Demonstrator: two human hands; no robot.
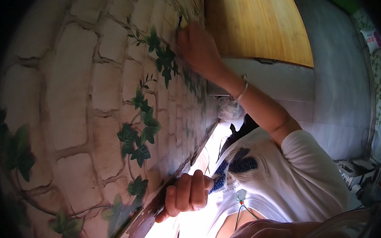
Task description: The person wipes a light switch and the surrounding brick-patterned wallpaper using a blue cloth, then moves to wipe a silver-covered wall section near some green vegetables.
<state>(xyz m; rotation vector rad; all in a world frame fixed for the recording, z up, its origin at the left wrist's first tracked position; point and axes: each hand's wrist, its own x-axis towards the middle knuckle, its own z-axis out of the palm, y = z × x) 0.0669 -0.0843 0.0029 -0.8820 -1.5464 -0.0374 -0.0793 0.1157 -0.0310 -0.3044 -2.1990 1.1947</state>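
Observation:
A large panel with a printed brick and green ivy pattern (106,88) fills the left of the view. At its far upper part, near a dark mark, my right hand (195,41) is closed in a fist; a small yellowish thing shows at the fingertips, too blurred to name. A light bracelet (242,89) circles that wrist. My left hand (188,192) has its fingers curled beside the worn, reddish-brown edge (135,225) of the panel, with one finger touching that edge. Whether this hand grips anything is hidden.
Beyond the right hand lies a yellow wood-grain board (256,23) above a grey front with a dark handle (265,61). A clear plastic bag (229,108) sits below it. Bright light comes from under the panel's edge. Boxes (360,170) stand at the lower right, near a green-patterned wall.

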